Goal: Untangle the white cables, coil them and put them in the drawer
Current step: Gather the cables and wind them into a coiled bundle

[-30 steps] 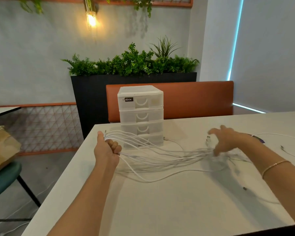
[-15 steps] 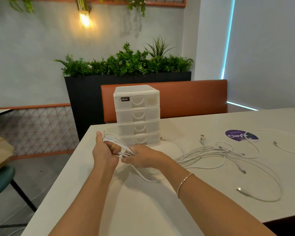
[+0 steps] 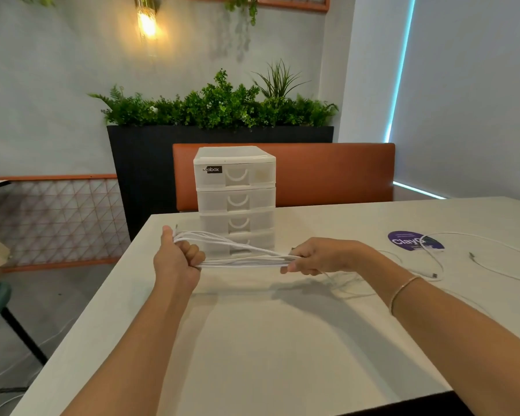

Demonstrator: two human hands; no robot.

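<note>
Both hands hold the bunch of white cables (image 3: 243,259) just in front of the white drawer box (image 3: 234,202) on the table (image 3: 282,340). Left hand (image 3: 176,259) is a tight fist around one end. Right hand (image 3: 321,256) pinches the bunch farther along. More cable lies loose to the right of the drawer box, by a purple sticker (image 3: 409,240).
</note>
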